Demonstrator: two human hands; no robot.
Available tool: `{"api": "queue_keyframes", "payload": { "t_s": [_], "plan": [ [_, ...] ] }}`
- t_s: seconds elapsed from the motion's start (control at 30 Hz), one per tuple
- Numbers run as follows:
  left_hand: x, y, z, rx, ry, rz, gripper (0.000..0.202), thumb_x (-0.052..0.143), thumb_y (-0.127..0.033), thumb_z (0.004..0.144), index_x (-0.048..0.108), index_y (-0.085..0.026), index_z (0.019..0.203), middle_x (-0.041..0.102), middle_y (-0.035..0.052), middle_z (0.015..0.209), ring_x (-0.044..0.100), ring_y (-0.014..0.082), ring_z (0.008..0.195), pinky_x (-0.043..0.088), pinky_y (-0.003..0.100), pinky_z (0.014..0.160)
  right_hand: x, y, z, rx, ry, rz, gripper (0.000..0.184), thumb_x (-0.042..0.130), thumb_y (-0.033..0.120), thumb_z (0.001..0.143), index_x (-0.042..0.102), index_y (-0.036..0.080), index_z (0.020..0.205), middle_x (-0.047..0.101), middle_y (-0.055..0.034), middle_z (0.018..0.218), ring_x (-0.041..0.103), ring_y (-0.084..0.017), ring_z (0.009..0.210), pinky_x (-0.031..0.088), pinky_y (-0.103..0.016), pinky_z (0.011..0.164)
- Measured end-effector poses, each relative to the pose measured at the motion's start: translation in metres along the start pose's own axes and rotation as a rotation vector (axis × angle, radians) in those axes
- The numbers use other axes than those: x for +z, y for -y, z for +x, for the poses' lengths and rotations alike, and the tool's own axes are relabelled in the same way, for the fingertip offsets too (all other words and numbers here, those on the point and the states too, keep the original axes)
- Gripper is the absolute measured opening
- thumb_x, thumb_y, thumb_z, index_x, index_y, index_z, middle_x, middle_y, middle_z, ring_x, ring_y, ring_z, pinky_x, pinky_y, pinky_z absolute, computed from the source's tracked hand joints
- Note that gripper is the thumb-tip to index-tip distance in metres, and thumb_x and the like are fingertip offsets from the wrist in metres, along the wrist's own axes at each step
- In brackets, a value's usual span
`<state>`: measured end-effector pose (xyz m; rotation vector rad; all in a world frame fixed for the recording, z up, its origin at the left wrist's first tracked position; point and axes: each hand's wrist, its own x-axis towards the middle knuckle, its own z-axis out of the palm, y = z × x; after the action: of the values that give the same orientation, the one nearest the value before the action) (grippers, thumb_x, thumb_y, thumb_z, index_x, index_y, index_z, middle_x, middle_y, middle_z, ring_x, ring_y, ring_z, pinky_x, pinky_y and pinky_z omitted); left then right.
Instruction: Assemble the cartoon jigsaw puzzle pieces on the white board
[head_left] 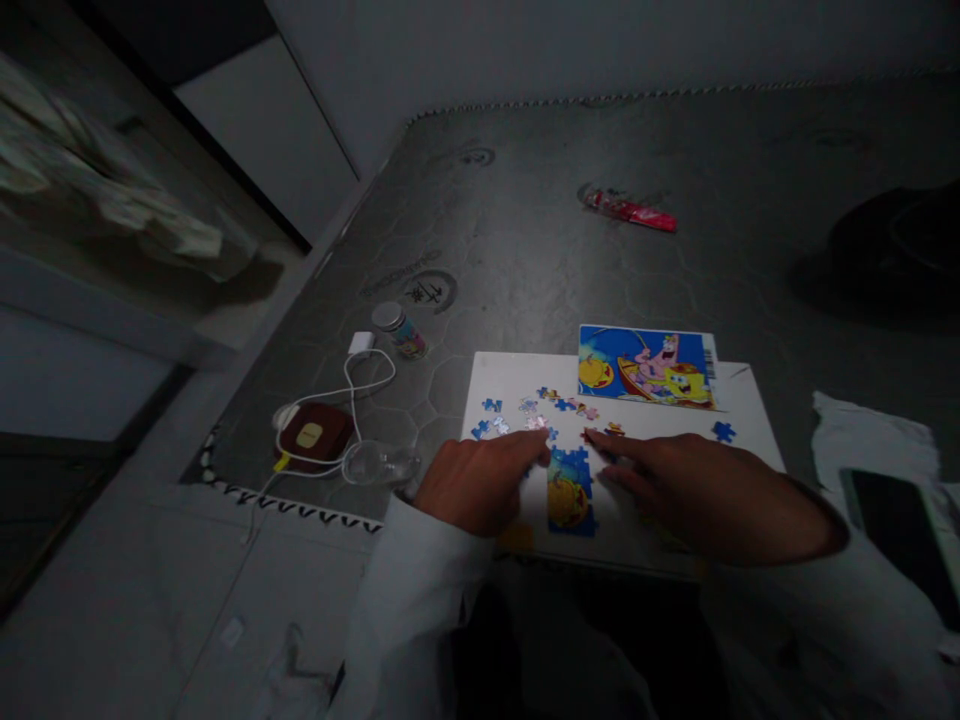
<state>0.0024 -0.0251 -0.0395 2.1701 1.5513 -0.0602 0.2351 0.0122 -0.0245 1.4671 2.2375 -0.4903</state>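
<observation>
A partly joined jigsaw puzzle (570,500), blue with a yellow burger, lies on a white board (637,540). My left hand (480,485) rests at its upper left corner, fingers curled and closed; what lies under the fingertips is hidden. From the other side my right hand (690,490) reaches in, index finger stretched out and apart from the finger below it. Its tip touches a small dark puzzle piece near the joined part's upper right corner. Loose puzzle pieces (529,405) are scattered above both hands. A cartoon picture card (649,367) lies at the board's top.
On the left are a small tube with a grey lid (401,330), a brown box (319,437) with a white cable and a clear plastic bottle (380,463). A phone (900,530) lies at the right. One blue piece (724,431) sits alone; a red packet (630,209) is farther back.
</observation>
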Motion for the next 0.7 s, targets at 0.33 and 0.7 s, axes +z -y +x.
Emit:
{"api": "queue_keyframes", "payload": {
  "t_s": [0.33, 0.7],
  "plan": [
    [-0.008, -0.001, -0.008, -0.029, -0.047, 0.082, 0.046, 0.051, -0.007, 0.087, 0.064, -0.033, 0.123, 0.059, -0.0057, 0.15, 0.074, 0.0259, 0.108, 0.063, 0.041, 0.078, -0.003, -0.005, -0.001, -0.048, -0.219, 0.011, 0.044, 0.04, 0.044, 0.102, 0.063, 0.044, 0.138, 0.078, -0.0044, 0.117, 0.075, -0.032, 0.096, 0.059, -0.05, 0.077],
    [-0.016, 0.006, -0.02, -0.071, -0.108, 0.159, 0.039, 0.052, -0.015, 0.09, 0.066, -0.031, 0.122, 0.066, 0.0006, 0.141, 0.076, 0.0248, 0.091, 0.058, 0.035, 0.067, -0.005, -0.067, -0.022, 0.367, -0.169, 0.036, 0.067, 0.022, 0.065, 0.098, 0.071, 0.031, 0.129, 0.077, -0.0167, 0.099, 0.072, -0.039, 0.079, 0.052, -0.052, 0.062]
  ]
}}
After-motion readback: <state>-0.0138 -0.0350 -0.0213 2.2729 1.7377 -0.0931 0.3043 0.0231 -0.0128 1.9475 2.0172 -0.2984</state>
